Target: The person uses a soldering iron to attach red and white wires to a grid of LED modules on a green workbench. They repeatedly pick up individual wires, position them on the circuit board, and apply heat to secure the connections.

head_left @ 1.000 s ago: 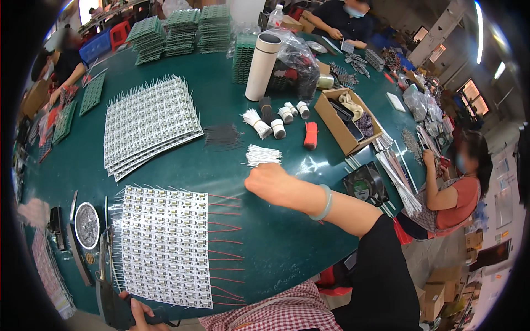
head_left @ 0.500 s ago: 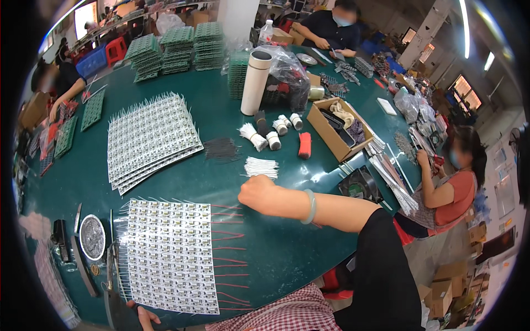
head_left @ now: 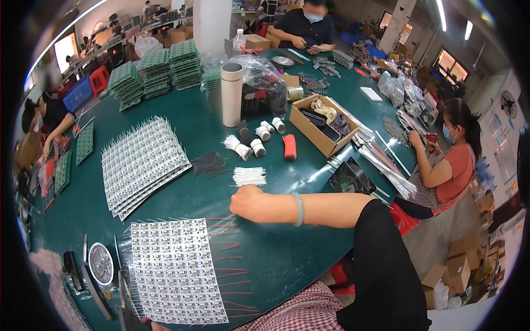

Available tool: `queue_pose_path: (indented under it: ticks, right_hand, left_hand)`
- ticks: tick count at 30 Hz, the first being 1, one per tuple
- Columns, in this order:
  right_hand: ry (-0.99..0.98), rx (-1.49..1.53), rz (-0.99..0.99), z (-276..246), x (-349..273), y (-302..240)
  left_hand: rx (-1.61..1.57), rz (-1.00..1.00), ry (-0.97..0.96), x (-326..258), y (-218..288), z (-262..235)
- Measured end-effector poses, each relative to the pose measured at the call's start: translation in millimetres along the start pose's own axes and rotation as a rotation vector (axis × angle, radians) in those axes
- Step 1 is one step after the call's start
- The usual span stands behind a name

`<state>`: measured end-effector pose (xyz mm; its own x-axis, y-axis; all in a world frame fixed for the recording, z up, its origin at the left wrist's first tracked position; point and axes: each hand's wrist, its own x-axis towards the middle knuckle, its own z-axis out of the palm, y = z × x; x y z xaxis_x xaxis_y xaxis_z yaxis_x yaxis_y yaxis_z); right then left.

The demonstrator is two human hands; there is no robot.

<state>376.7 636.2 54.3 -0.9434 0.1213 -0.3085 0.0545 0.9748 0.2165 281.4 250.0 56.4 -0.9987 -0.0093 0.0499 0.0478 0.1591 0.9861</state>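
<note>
Just beyond my right hand (head_left: 251, 203) lies a small bundle of white wires (head_left: 249, 176) on the green counter (head_left: 287, 259). My grip on that side is curled into a loose fist, knuckles turned away from me, and I cannot tell whether anything sits inside it. It hovers close to the white wires without touching them. A pale green bangle (head_left: 298, 209) rings my wrist, and a black sleeve (head_left: 386, 259) covers my upper arm.

Below that grip, nearer my body, lies a sheet of small circuit boards (head_left: 176, 270) with thin red wires (head_left: 229, 265) sticking out of its right edge. My left hand (head_left: 149, 324) shows only as fingertips at the bottom edge, touching the near end of that sheet; whether that grip is open or closed I cannot tell.

Up and to the left of my right grip a stack of similar board sheets (head_left: 143, 163) fans out, and a bundle of black wires (head_left: 208, 164) lies between it and the white wires. Farther out from the grip stand a tall white tube (head_left: 232, 95), several small taped wire bundles (head_left: 259, 138), a red bundle (head_left: 290, 147) and an open cardboard box (head_left: 323, 124). A round metal tin (head_left: 101, 263) sits left of the near sheet.

Across the counter other people work, one in an orange top (head_left: 450, 171) to my right.
</note>
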Motion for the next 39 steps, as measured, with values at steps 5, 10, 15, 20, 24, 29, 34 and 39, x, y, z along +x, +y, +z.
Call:
queue_pose_path:
  ticks: [5, 10, 15, 20, 24, 29, 34, 39]
  right_hand:
    - [-0.029, -0.034, -0.005, 0, 2, -2]
    - [-0.075, -0.026, -0.004, 4, 8, -5]
    - [-0.107, -0.078, -0.009, 15, 13, -8]
    - [-0.066, -0.039, 0.018, 4, 18, -8]
    - [-0.111, -0.102, 0.021, 13, 21, -15]
    - [-0.136, -0.172, 0.033, 3, 15, -19]
    - [-0.143, -0.113, 0.024, 15, 22, -22]
    - [0.289, 0.168, 0.112, -8, -7, -8]
  left_hand:
    - [-0.145, -0.108, 0.056, -4, 7, 3]
    - [-0.184, -0.156, 0.078, -10, 20, 8]
    - [-0.013, -0.019, -0.095, -6, 20, -4]
    - [-0.147, -0.268, -0.027, -9, 25, 2]
    - [0.523, 0.244, -0.591, 23, -24, -55]
    - [0.425, 0.312, -0.55, 22, -55, -60]
    - [-0.137, -0.106, -0.105, -11, 19, 9]
    - [-0.266, -0.01, -0.088, -16, 25, 18]
